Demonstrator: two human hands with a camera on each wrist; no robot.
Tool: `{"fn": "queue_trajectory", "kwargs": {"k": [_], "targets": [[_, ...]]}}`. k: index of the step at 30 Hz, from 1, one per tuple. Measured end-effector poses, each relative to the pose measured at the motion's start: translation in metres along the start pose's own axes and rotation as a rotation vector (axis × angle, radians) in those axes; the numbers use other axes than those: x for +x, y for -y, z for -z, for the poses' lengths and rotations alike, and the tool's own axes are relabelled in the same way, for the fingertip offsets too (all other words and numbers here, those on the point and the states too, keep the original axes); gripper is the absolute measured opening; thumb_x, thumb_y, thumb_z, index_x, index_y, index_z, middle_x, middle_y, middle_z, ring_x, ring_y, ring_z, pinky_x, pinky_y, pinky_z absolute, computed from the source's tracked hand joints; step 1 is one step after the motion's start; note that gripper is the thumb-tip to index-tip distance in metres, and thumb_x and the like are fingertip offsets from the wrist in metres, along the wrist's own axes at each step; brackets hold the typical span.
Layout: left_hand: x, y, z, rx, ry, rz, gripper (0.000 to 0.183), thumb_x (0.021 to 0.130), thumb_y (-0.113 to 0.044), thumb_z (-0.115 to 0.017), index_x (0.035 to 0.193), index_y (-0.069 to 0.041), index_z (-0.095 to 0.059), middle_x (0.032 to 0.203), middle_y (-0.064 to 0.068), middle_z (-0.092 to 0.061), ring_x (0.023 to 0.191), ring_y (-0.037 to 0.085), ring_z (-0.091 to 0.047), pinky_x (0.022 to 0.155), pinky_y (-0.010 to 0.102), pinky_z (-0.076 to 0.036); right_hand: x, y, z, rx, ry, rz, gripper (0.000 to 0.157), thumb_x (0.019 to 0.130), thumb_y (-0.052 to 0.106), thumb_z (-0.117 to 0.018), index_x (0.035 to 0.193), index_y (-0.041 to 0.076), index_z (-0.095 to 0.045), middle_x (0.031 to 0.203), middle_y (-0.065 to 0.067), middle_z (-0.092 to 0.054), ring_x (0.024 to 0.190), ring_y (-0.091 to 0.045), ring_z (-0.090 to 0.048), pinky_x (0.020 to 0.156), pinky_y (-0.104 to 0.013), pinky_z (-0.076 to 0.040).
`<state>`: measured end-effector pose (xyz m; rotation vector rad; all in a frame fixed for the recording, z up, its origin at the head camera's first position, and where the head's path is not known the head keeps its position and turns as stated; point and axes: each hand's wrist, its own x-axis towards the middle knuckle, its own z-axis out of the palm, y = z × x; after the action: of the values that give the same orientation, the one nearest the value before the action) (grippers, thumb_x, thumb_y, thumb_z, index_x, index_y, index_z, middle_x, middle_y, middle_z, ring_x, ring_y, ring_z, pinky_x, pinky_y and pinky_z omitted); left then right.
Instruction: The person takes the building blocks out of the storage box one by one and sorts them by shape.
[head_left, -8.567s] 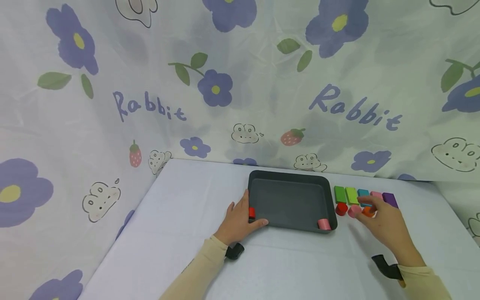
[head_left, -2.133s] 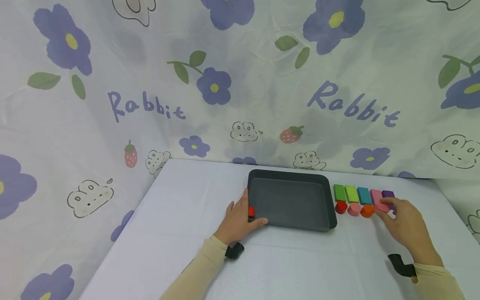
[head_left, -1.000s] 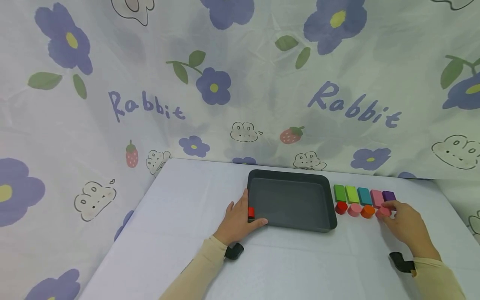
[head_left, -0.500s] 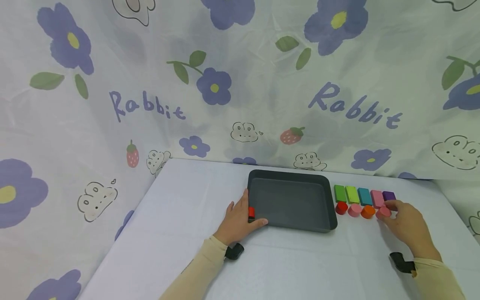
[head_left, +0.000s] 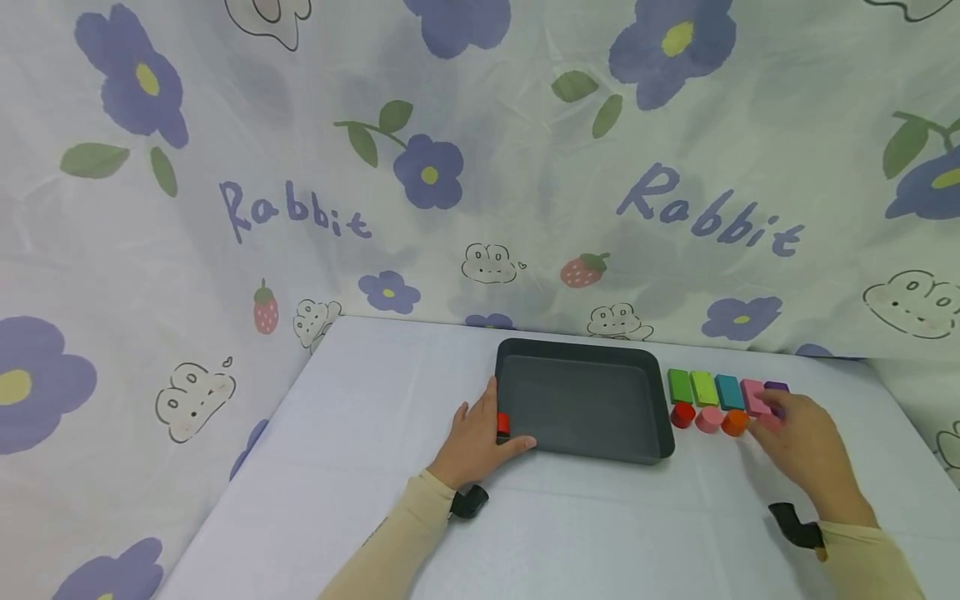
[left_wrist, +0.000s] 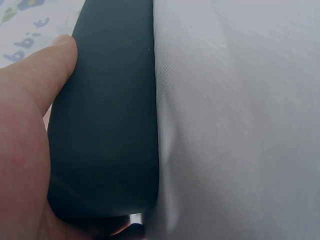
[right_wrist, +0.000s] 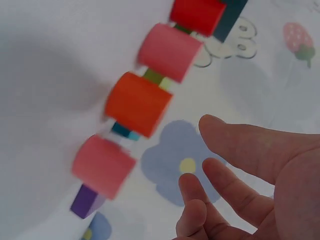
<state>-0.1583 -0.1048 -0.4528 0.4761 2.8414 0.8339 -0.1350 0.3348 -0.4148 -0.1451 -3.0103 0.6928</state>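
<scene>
My left hand [head_left: 474, 446] rests at the near left corner of a dark grey tray [head_left: 585, 456], its thumb along the near wall and its fingers along the left side. Beside those fingers, a red piece [head_left: 503, 423] shows inside the tray, partly hidden. My right hand [head_left: 810, 446] is over the right end of a row of cylinders, its fingers spread and holding nothing. The nearest pink cylinder [right_wrist: 102, 167] stands apart from its fingertips in the right wrist view. An orange cylinder [head_left: 735, 422], another pink cylinder [head_left: 709, 419] and a red cylinder [head_left: 682, 415] continue the row leftward.
Behind the cylinders lie flat blocks: green [head_left: 680, 387], lime [head_left: 704, 388], blue [head_left: 729, 392], pink [head_left: 753, 395] and purple [head_left: 777, 388]. The row starts close to the tray's right wall. A printed curtain [head_left: 525, 167] rises behind the white table [head_left: 375, 400].
The pink cylinder that lay in the tray's near right corner now stands at the row's right end. My right hand has let go of it and lifted slightly. The left hand stays put.
</scene>
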Motion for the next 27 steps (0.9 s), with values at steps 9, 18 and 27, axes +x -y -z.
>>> {"fn": "queue_trajectory", "kwargs": {"k": [9, 18, 27], "targets": [[0.0, 0.001, -0.002, -0.001, -0.002, 0.003, 0.115, 0.089, -0.068, -0.062, 0.16, 0.0, -0.004, 0.163, 0.016, -0.025, 0.148, 0.03, -0.032, 0.119, 0.06, -0.015, -0.003, 0.036, -0.006, 0.049, -0.053, 0.134, 0.049, 0.087, 0.011, -0.077, 0.125, -0.013, -0.058, 0.114, -0.036, -0.059, 0.096, -0.048, -0.054, 0.076, -0.061, -0.053], [-0.001, 0.001, -0.002, -0.003, -0.011, -0.006, 0.114, 0.089, -0.067, -0.063, 0.16, 0.001, -0.005, 0.163, 0.017, -0.026, 0.148, 0.03, -0.032, 0.119, 0.06, -0.015, -0.002, 0.068, -0.018, 0.117, -0.069, 0.218, 0.045, 0.087, 0.007, -0.075, 0.127, -0.008, -0.06, 0.119, -0.033, -0.062, 0.104, -0.047, -0.056, 0.083, -0.063, -0.049], [0.0, 0.001, -0.001, 0.002, -0.009, 0.001, 0.114, 0.088, -0.067, -0.063, 0.16, 0.001, -0.005, 0.163, 0.016, -0.027, 0.147, 0.03, -0.033, 0.119, 0.06, -0.015, -0.001, 0.099, -0.031, 0.126, -0.056, 0.243, 0.046, 0.088, 0.012, -0.077, 0.127, -0.006, -0.062, 0.12, -0.029, -0.063, 0.107, -0.046, -0.056, 0.086, -0.061, -0.051]]}}
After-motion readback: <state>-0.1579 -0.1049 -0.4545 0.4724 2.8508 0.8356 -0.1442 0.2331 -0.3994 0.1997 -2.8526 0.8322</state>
